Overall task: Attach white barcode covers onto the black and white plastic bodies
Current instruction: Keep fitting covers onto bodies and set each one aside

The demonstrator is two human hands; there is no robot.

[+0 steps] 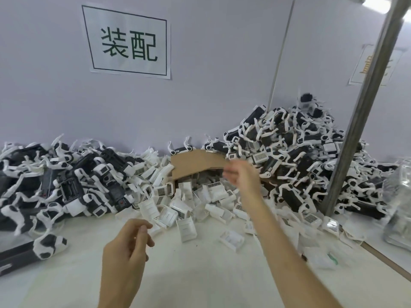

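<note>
Two bare hands hang over the white table (200, 281), whose near middle lies open between them. The left hand (129, 243) is low over that bare stretch, its fingers loosely curled with nothing in them. Just beside the left edge lies a lone black and white body (49, 243), apart from the rest. The right hand (241, 176) reaches farther in, over the middle of the table, blurred, its fingers bent; I cannot tell whether it holds anything. Below and around it spreads a loose heap of white barcode covers (184, 203), spilling toward the near side, with a few strays toward the right edge. A brown cardboard flap (198, 162) arches over the back of that heap. The left pile of bodies (66, 185) fills the far left side up to the wall; the right pile of bodies (300, 152) stands taller in the far right corner. A grey metal pole (364, 107) rises slantwise before the right pile, and a clear plastic bag (398, 203) sits at the right edge. On the wall behind hangs a paper sign (126, 41).
</note>
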